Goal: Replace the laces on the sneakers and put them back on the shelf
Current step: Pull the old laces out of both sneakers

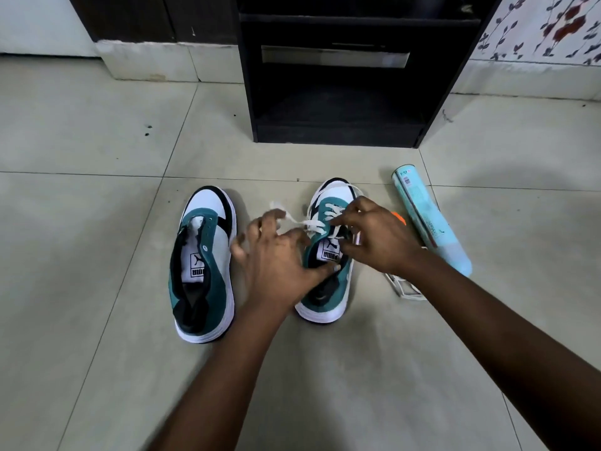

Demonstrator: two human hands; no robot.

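1. While both hands work over the right sneaker (328,255), it stands on the tiled floor (97,222) with its toe toward the black shelf (335,92), a white lace (325,219) partly threaded through its upper eyelets.
2. The left hand (276,255) hovers at the sneaker's left side, fingers spread and curled; a blurred end of the lace lies at its fingertips, and I cannot tell whether it is pinched. Its thumb rests on the tongue.
3. The right hand (374,236) sits over the sneaker's right side, its fingers curled and pinching the lace near the eyelets.
4. The left sneaker (203,265) stands just beside it on the floor, apart from the hands, with no lace in its eyelets and its tongue showing.
5. A pale blue cylindrical can (429,219) lies on its side right of the right sneaker, an orange object (399,218) peeking out beside the right hand.
6. More white lace (405,288) lies on the floor under the right wrist.
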